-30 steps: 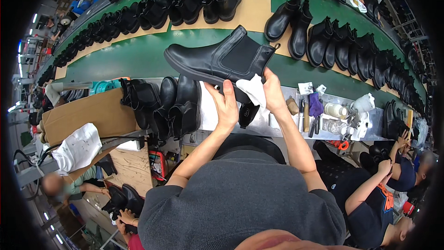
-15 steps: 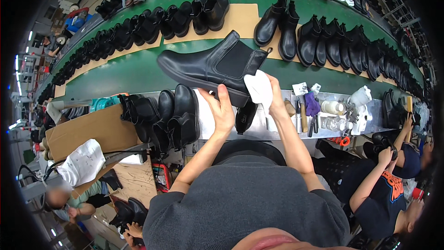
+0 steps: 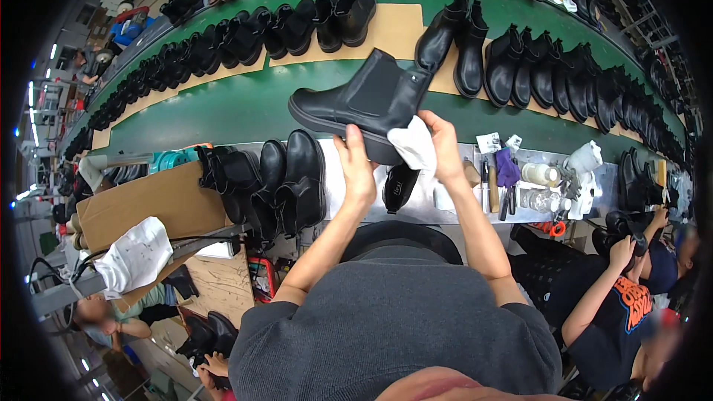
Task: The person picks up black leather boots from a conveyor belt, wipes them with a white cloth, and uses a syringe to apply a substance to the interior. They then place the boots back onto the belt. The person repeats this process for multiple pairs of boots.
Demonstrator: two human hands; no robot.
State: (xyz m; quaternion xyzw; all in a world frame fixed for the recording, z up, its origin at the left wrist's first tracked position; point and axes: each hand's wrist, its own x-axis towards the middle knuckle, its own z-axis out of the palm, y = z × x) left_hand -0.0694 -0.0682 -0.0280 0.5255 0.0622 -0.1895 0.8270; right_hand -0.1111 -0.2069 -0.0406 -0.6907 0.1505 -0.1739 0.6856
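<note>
Both hands are up in front of the chest holding a black ankle boot [image 3: 356, 108] in the air over the near edge of the green conveyor belt [image 3: 223, 111]. Left hand [image 3: 358, 167] is cupped under the sole with fingers curled up against it, and the right hand [image 3: 444, 150] is pinching a white cloth [image 3: 413, 145] against the heel end. Toe points left and the shaft opening sits up on the right.

Room-wise, there's a bare stretch of belt right behind the boot, but rows of black boots [image 3: 520, 67] line the far side on cardboard sheets. Under the hands the bench [image 3: 453, 204] is pretty packed: a cluster of boots [image 3: 286, 182] just left of the left wrist, and small tools and bottles [image 3: 538, 182] off to the right.

The boot itself is matte black leather with an elastic side panel and a thick dark sole, looks clean.
</note>
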